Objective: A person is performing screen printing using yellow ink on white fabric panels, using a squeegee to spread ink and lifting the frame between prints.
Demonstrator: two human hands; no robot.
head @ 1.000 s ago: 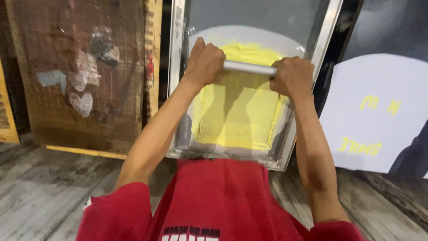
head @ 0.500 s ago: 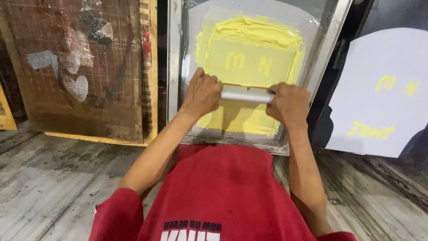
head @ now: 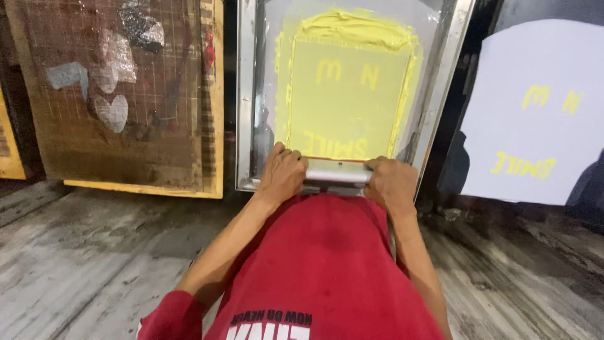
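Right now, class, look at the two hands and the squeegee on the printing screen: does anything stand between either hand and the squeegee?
Nothing visible does. The left hand and the right hand each grip one end of the metal squeegee directly, at the near edge of the framed screen coated with yellow ink.

Count from where I stand: one metal-framed screen [head: 434, 94] spread with yellow ink, one squeegee [head: 336, 173], my two hands on it, left hand [head: 283, 176] and right hand [head: 391, 184]. One white printed panel [head: 535, 113]. One brown board [head: 119, 94]; possibly a second at the far left edge.
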